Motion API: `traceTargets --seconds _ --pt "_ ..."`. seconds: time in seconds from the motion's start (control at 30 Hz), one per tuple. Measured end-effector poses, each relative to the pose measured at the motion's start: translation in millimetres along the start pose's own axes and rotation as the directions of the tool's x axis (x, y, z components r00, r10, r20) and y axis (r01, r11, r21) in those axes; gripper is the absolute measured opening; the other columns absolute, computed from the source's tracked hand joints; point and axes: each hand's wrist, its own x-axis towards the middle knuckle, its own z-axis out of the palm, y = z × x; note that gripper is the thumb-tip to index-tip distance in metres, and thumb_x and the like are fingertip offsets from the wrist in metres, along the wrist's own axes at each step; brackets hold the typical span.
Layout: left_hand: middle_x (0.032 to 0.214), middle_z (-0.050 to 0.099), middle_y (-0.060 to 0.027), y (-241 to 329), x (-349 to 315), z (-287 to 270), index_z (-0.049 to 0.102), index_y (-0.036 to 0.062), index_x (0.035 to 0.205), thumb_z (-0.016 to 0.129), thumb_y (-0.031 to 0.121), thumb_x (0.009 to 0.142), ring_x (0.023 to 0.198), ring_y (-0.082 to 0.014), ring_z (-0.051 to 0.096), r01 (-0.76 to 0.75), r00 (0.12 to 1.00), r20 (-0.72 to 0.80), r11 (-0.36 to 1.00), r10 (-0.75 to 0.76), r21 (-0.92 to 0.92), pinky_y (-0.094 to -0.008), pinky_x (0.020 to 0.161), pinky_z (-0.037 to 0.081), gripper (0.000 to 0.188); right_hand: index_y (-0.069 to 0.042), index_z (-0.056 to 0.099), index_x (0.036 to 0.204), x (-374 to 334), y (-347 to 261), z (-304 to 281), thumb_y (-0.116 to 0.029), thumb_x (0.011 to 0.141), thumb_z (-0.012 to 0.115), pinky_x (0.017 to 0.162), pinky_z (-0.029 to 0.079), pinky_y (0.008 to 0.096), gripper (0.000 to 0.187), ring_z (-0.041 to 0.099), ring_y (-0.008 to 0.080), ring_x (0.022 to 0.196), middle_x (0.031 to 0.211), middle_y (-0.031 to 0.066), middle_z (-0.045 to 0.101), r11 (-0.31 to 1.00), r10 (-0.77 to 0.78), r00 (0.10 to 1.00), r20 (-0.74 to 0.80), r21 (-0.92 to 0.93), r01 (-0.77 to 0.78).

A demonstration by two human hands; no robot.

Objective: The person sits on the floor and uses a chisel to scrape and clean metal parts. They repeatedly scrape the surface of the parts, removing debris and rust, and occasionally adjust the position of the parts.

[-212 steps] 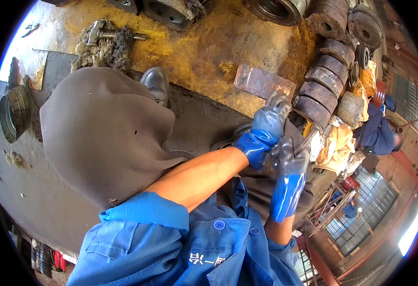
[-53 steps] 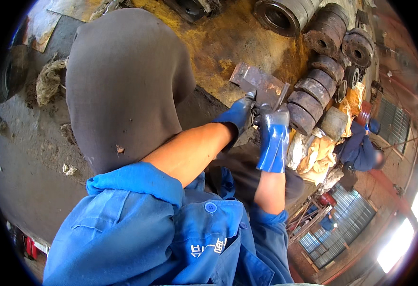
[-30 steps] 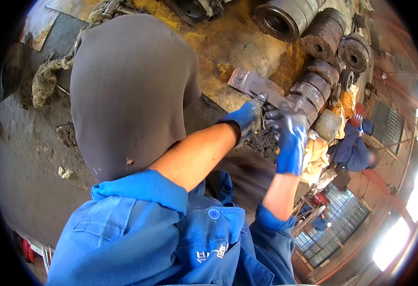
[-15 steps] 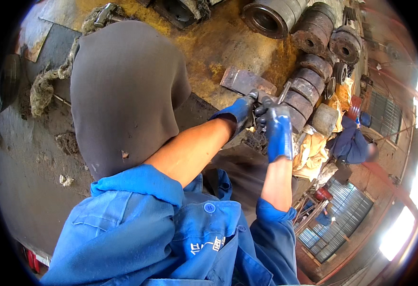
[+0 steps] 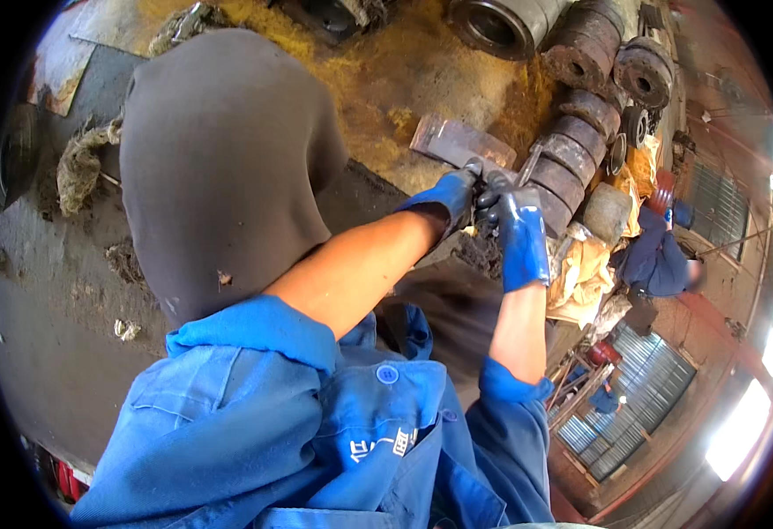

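Note:
Both hands wear blue gloves with black palms and fingers, and they meet in front of a rusty rectangular metal block [image 5: 463, 146]. My left hand [image 5: 455, 199] is closed at the block's lower right end; what its fingers grip is hidden. Beside it, my right hand [image 5: 511, 220] is wrapped round a thin metal rod [image 5: 529, 165], whose tip sticks up past the fingers. Several thick steel rings [image 5: 571, 154] lie in a row just right of the rod. Dark, shaggy scraps [image 5: 481, 252] sit under the hands.
Large steel cylinders [image 5: 492, 26] stand at the far side. Yellow cloths [image 5: 583, 278] and a grey drum-shaped piece [image 5: 605, 214] lie to the right. A dark-clothed person [image 5: 655, 260] is beyond them. A big grey rounded shape [image 5: 227, 167] blocks the left. Fibre clumps [image 5: 78, 176] lie on the floor.
The view has shifted slightly, so the surroundings on the right appear a little farther right. The hands stay together by the block, with the rod still in my right hand.

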Motion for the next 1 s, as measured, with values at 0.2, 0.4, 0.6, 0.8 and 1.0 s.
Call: traceTargets --seconds 0.2,0.4,0.6,0.8,1.0 --pt "0.062 0.052 -0.0065 -8.1 5.5 29.3 0.06 0.0115 0.087 0.023 0.057 0.109 0.056 -0.0231 0.051 -0.029 0.928 -0.371 0.999 0.035 0.021 -0.0402 0.052 0.046 0.062 -0.003 0.074 0.08 36.5 19.2 -11.3 -0.043 0.097 0.067 0.05 0.042 0.028 0.044 0.062 0.0154 0.055 0.072 0.0087 0.071 0.93 0.362 0.918 -0.163 -0.001 -0.367" --pt "0.059 0.046 -0.0061 -12.8 8.7 11.0 0.055 0.012 0.082 0.029 0.051 0.11 0.05 -0.0247 0.044 -0.121 0.86 -0.498 0.993 0.113 0.017 -0.043 0.046 0.038 0.054 -0.004 0.073 0.077 24.5 -10.1 5.7 -0.038 0.097 0.065 0.046 0.038 0.0325 0.04 0.051 0.014 0.047 0.06 0.0039 0.062 0.922 0.352 0.932 -0.091 -0.139 -0.362" --pt "0.07 0.052 -0.0082 -4.5 1.5 -2.7 0.055 0.0087 0.094 0.042 0.04 0.11 0.051 -0.025 0.048 -0.127 0.792 -0.605 0.992 0.085 -0.026 -0.0429 0.047 0.043 0.038 -0.008 0.072 0.087 -0.1 -22.3 20.0 -0.042 0.098 0.066 0.052 0.04 0.0294 0.036 0.051 0.0101 0.054 0.066 0.0019 0.063 0.951 0.252 0.968 -0.018 -0.182 -0.251" --pt "0.07 0.055 -0.0058 4.7 -4.7 -4.3 0.057 0.0098 0.084 0.038 0.041 0.111 0.056 -0.0232 0.05 -0.094 0.984 -0.158 0.995 0.086 -0.041 -0.0434 0.056 0.044 0.046 -0.005 0.072 0.078 10.7 -15.1 13.5 -0.037 0.099 0.064 0.047 0.038 0.0301 0.039 0.048 0.0125 0.049 0.066 0.0062 0.068 0.96 0.26 0.962 -0.078 -0.086 -0.266" --pt "0.064 0.049 -0.006 -7.5 10.7 -14.0 0.054 0.0092 0.081 0.028 0.047 0.112 0.055 -0.0268 0.049 -0.11 0.961 -0.246 0.991 0.126 0.075 -0.0448 0.056 0.045 0.055 -0.005 0.071 0.086 8.1 -36.9 -8.3 -0.037 0.099 0.064 0.055 0.039 0.0274 0.036 0.051 0.0102 0.058 0.068 0.0018 0.064 0.914 0.405 0.914 -0.04 0.058 -0.402"
